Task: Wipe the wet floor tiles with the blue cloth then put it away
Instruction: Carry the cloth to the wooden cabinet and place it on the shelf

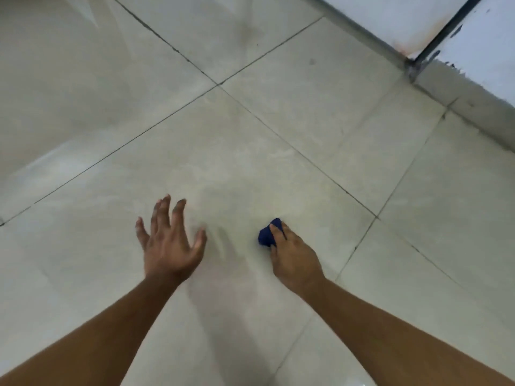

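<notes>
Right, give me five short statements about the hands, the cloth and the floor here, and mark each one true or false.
1. The right hand grips the blue cloth. True.
2. The left hand also holds part of the cloth. False: it is empty, with fingers spread, apart from the cloth.
3. The cloth is spread out flat over a whole tile. False: it is bunched into a small wad under the right hand's fingers.
4. The floor tiles are pale with dark grout lines. True.
5. A bucket stands beside the wall. False: no bucket shows; only a dark vertical strip runs down the wall to the floor.
</notes>
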